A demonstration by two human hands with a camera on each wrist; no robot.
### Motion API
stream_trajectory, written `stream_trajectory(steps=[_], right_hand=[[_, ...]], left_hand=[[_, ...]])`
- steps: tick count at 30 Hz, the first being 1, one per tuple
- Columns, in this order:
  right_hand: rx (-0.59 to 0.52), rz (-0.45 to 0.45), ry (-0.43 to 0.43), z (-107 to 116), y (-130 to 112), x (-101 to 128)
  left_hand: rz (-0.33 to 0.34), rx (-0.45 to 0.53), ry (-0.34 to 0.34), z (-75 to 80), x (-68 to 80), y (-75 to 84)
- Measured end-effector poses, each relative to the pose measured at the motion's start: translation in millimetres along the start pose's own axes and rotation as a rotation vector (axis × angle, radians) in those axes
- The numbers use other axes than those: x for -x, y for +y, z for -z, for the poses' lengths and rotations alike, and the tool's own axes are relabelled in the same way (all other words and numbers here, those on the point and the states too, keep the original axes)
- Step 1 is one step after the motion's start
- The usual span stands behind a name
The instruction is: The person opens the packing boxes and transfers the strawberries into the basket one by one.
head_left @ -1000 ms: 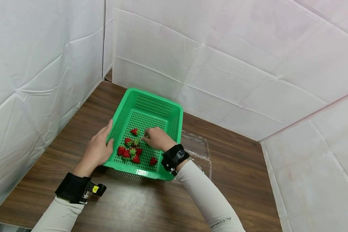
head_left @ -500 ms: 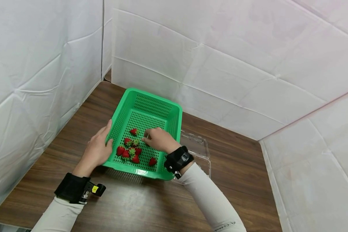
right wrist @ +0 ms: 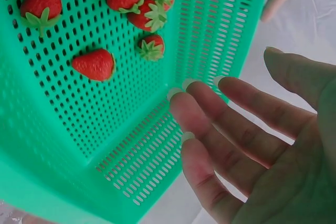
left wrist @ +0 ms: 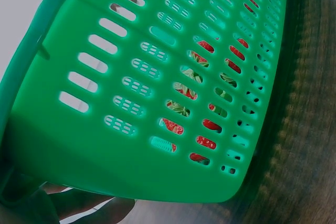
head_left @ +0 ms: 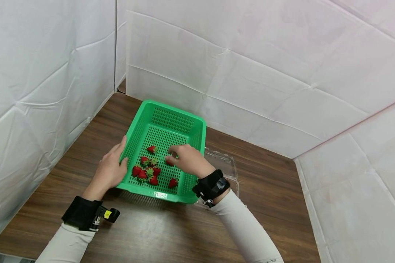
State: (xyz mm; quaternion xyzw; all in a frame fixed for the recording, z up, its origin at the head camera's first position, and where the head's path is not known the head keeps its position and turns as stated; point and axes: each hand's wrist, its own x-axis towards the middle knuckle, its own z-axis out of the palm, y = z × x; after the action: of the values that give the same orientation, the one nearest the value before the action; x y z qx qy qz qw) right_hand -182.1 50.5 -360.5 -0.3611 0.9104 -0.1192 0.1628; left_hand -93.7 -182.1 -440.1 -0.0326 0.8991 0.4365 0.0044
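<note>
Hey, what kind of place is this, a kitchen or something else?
Probably a staged recording booth, not a kitchen: white padded panels wall in a bare wooden table holding only a green basket of strawberries.

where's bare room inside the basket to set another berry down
The far half of the green basket, between the lone strawberry and the back wall, is bare. The near left is crowded with the strawberry cluster; the right hand hovers over the middle.
</note>
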Motion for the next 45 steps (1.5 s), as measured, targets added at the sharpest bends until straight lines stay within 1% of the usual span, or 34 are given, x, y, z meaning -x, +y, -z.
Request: stream_trajectory(steps=[4, 10, 13, 19, 28, 33, 39, 45], right_hand=[[0.006, 0.006, 0.034, 3.5, 1.7, 8.2], [-0.016, 0.006, 0.072, 8.2, 9.8, 22.3], [-0.041, -0.015, 0.085, 10.6, 16.5, 31.4], [-0.077, -0.088, 0.095, 11.9, 32.9, 50.7], [-0.113, -0.136, 0.129, 1.5, 61.6, 74.3], [-0.132, -0.16, 0.115, -6.3, 77.4, 87.5], [-0.123, -0.202, 0.056, -16.0, 92.5, 103.3], [-0.088, -0.259, 0.005, -25.9, 103.1, 112.6]], left_hand=[[-0.001, 0.0, -0.002, 0.3, 0.1, -0.5], [-0.002, -0.003, -0.003, 0.8, 0.3, -0.2], [-0.004, -0.004, 0.0, 0.8, 0.2, 0.5], [-0.008, -0.008, 0.006, 0.2, -0.4, 1.5], [0.001, -0.008, -0.003, 1.6, 0.4, 2.5], [-0.008, -0.01, 0.006, 1.0, 1.1, 3.1], [-0.006, -0.014, 0.009, 0.5, 1.4, 2.7], [0.0, -0.014, 0.004, 0.4, 1.3, 2.6]])
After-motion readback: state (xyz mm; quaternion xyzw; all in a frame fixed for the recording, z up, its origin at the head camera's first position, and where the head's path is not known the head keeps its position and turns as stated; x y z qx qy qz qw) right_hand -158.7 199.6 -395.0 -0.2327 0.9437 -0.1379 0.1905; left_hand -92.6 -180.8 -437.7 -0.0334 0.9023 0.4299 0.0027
